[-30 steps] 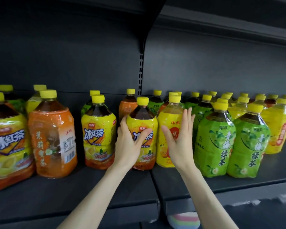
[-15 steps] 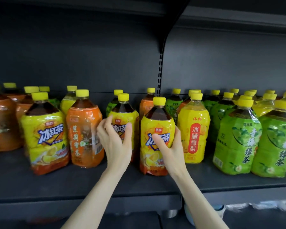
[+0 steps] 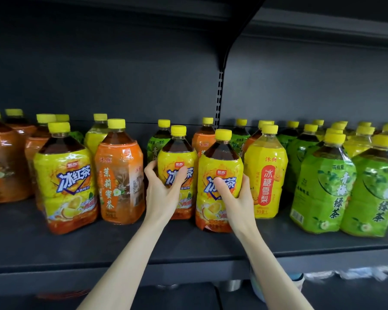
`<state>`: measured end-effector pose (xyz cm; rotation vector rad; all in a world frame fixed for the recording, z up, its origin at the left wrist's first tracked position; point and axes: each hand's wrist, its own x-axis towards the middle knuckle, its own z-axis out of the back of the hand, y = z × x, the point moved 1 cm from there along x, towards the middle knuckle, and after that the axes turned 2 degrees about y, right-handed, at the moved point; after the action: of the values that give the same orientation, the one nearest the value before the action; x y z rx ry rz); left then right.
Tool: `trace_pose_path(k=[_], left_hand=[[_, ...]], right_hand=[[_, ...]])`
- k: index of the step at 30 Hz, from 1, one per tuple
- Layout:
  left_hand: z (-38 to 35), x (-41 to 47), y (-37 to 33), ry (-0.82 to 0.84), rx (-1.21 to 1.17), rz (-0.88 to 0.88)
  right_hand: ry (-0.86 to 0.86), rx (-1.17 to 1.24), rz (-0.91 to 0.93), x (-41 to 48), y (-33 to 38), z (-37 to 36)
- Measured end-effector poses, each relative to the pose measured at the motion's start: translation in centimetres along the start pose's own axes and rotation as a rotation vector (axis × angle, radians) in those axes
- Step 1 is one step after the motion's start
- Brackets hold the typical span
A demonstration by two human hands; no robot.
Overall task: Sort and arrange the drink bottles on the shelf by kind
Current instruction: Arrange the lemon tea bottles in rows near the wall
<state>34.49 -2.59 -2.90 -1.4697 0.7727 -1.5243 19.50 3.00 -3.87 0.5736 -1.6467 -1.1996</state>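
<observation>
Left hand (image 3: 164, 191) gripped rear iced-tea bottle (image 3: 177, 157), right hand (image 3: 235, 198) gripped front iced-tea bottle (image 3: 220, 166) — both upright, middle of shelf (image 3: 188, 242) near front edge; row was crowded — careless slide might topple orange bottle (image 3: 119, 175) or pear-drink bottle (image 3: 266, 166).

glossy plastic bottles (image 3: 220, 180), matt metal shelf (image 3: 54, 249)

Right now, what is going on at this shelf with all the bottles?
A person is handling drinks on a dark metal shelf. The left hand grips one yellow-labelled iced tea bottle; the right hand grips a second such bottle beside it, nearer the front edge. An orange-labelled tea bottle stands to their left, a clear yellow pear drink bottle to their right. Behind, the kinds are mixed.
</observation>
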Motion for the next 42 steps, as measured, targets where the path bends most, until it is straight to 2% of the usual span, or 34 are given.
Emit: trace_pose_path(k=[2,6,10,17,24,32,36,42], left_hand=[[0.2,0.2,0.4,0.024,0.000,0.042],[1.0,-0.3,0.5,0.005,0.092,0.009],[1.3,-3.5,-0.9,-0.059,-0.022,-0.018],[-0.8,-7.3,-5.5,0.030,-0.196,-0.121],[-8.2,-16.5,-12.9,0.154,-0.323,-0.178],[-20.9,-29.3,-18.1,0.337,-0.408,-0.082],[-26.5,-32.0,-21.0,0.405,-0.435,-0.058],[-35.2,-32.1,-25.0,0.474,-0.458,-0.139]], right_hand=[[0.008,0.007,-0.007,-0.1,0.2,0.0],[0.004,0.063,0.003,-0.9,0.8,0.3],[-0.018,0.106,0.030,-2.8,1.9,1.6],[-0.085,0.096,0.101,-5.1,5.8,7.3],[-0.219,-0.010,0.148,-9.9,9.7,19.6],[-0.407,-0.176,0.056,-18.2,12.0,37.6],[-0.472,-0.177,0.055,-19.0,13.0,44.3],[-0.510,-0.159,0.130,-15.9,13.6,52.5]])
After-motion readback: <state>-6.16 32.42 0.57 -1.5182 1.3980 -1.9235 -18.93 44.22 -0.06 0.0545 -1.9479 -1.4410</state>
